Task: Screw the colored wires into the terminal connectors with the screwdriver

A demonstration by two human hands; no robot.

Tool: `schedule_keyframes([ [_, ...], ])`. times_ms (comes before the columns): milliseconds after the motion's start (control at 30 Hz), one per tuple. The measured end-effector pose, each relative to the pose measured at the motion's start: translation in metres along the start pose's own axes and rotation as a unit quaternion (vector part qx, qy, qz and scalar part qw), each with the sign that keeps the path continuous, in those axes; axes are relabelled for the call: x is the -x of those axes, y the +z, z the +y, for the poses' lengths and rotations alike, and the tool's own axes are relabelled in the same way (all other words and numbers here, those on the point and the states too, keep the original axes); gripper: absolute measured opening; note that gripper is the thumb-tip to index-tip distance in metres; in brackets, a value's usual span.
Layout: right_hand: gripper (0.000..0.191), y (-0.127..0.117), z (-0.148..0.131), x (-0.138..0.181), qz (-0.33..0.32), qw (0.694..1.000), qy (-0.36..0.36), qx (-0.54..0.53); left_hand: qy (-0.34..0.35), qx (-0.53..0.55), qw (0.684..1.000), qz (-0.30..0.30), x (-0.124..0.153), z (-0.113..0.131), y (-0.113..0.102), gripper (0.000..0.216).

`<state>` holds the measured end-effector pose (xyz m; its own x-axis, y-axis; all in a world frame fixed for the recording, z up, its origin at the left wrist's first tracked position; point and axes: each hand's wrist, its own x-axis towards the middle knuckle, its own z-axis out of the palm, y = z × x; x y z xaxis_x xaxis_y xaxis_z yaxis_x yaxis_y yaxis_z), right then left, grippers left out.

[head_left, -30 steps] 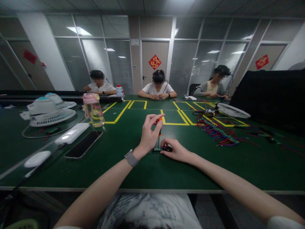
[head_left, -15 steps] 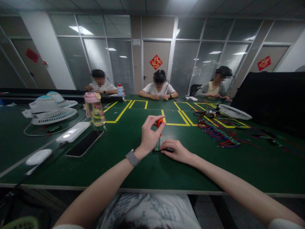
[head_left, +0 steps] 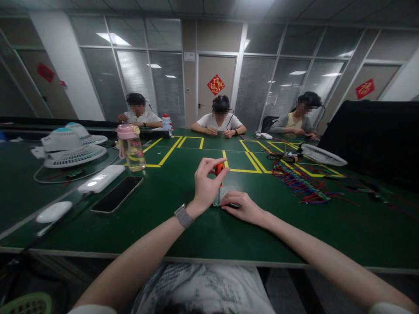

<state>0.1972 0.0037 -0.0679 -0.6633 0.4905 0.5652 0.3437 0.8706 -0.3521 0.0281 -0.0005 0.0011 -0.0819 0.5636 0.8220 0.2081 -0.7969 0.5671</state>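
My left hand point(head_left: 204, 187), with a grey watch on its wrist, is closed around the orange-and-black handle of a screwdriver point(head_left: 219, 168). The screwdriver stands upright, its thin shaft pointing down at a small green circuit board point(head_left: 216, 204) on the table. My right hand point(head_left: 242, 206) rests on the table just right of the shaft, its fingers pressing on the board's end. A dark piece shows under that palm; its kind is hidden. Whether the tip sits in a screw is too small to tell.
Left on the green table point(head_left: 183, 240) are a phone point(head_left: 118, 194), a white power bank point(head_left: 102, 179), a pink-lidded bottle point(head_left: 131, 148) and white fans point(head_left: 73, 152). Right lie wired circuit boards point(head_left: 301, 181) and a fan grille point(head_left: 322, 154). Several people sit across.
The view has shifted slightly. Both hands stay in place around the screwdriver and board, with almost no visible movement.
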Motion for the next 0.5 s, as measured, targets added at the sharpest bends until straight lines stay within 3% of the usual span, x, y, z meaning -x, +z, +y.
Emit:
schedule_keyframes([
  [233, 0.011, -0.0001, 0.0, -0.0005, -0.001, 1.0, -0.002, 0.006, -0.021, 0.0, 1.0, -0.002, -0.0005, -0.0004, -0.0016, 0.022],
  [500, 0.013, -0.0001, 0.0013, 0.0004, -0.002, 1.0, 0.002, 0.007, -0.044, 0.049, 0.997, -0.048, -0.001, -0.0068, 0.0, 0.027],
])
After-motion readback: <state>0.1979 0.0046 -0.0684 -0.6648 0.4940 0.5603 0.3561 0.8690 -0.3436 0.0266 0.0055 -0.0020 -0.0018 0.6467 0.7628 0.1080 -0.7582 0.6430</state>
